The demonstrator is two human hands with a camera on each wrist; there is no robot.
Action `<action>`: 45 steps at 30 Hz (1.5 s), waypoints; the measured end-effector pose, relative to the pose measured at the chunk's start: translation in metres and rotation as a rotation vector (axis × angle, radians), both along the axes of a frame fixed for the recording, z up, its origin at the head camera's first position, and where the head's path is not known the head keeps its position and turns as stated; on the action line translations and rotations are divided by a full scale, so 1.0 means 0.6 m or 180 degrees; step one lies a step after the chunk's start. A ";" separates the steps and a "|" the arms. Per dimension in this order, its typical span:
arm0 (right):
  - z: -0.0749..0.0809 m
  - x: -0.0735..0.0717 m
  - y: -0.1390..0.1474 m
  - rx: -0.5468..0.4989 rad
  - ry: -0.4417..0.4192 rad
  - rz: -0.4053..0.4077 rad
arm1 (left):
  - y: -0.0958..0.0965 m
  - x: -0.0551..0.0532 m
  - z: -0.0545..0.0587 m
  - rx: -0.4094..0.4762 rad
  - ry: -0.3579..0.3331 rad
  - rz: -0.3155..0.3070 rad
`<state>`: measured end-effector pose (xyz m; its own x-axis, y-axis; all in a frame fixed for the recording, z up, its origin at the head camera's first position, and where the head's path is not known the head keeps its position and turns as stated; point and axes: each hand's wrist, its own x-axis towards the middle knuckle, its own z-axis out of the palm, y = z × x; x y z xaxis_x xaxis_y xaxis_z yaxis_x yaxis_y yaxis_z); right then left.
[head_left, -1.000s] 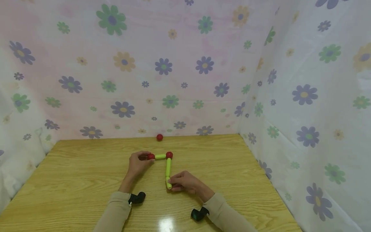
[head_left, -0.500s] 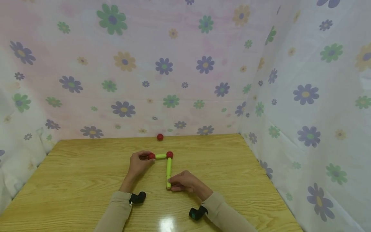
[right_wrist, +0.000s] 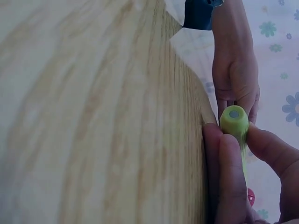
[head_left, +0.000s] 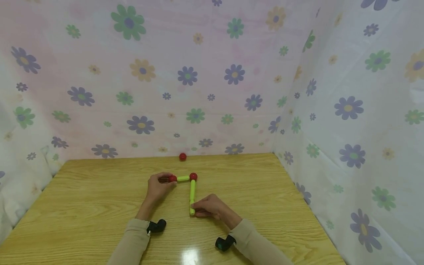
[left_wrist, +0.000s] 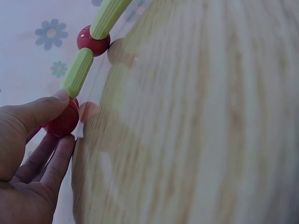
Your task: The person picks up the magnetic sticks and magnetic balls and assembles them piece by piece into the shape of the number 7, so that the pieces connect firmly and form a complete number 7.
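Note:
My left hand pinches a red ball between thumb and fingers. From that ball a short yellow-green rod leads to a second red ball at the corner. A longer yellow-green rod runs from the corner ball towards me. At its near end, in line with it, is another yellow-green rod, which my right hand pinches between thumb and fingers. In the right wrist view this rod's free end faces the camera and shows a grey metal disc. My fingers partly cover it.
A third red ball lies apart at the table's back edge. The wood-grain table meets a flower-patterned cloth behind and at the sides. Black wrist cameras sit at both sleeves.
The rod in my right hand has swung from a slight slant into line with the longer rod. My right wrist has shifted slightly left; my left hand stays on its ball.

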<state>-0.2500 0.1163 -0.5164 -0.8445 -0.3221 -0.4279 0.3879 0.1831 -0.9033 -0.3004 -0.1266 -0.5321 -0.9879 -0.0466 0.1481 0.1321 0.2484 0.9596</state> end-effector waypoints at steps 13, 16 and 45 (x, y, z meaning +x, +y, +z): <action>-0.009 -0.007 0.018 -0.0119 0.0213 0.0514 | 0.012 -0.009 0.002 -0.0008 -0.0015 -0.0031; -0.011 -0.009 0.021 -0.0188 0.0277 0.0630 | 0.015 -0.011 0.002 -0.0005 0.0026 -0.0067; -0.015 -0.022 0.039 -0.0264 0.0367 0.0383 | -0.008 -0.038 0.006 0.0162 0.0114 -0.0449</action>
